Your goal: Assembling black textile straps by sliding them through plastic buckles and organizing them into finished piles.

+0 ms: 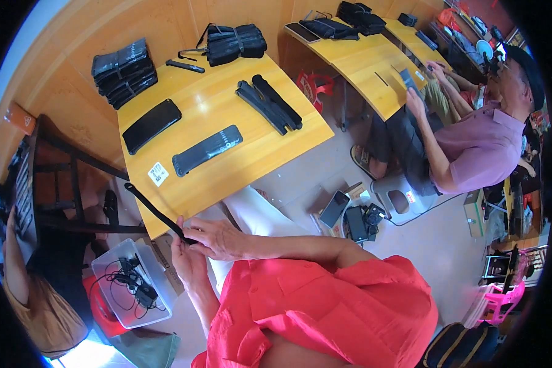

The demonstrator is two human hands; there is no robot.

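Near the front left corner of the yellow table, my left hand (189,262) and my right hand (218,238) are close together, fingers closed on one end of a narrow black strap (155,213). The strap's other end reaches up and left, past the table edge. On the tabletop lie a flat black packet (207,150) with printing, a dark phone-shaped slab (152,126) and a few black straps (268,104) side by side. A white printed label (158,173) is stuck near the table's left edge.
Banded stacks of black packets (124,72) and a black bundle (236,44) stand along the far edge of the table (276,161). A clear bin of cables (135,288) is at lower left. People sit at left and at right, and a box of electronics (349,214) rests on the floor.
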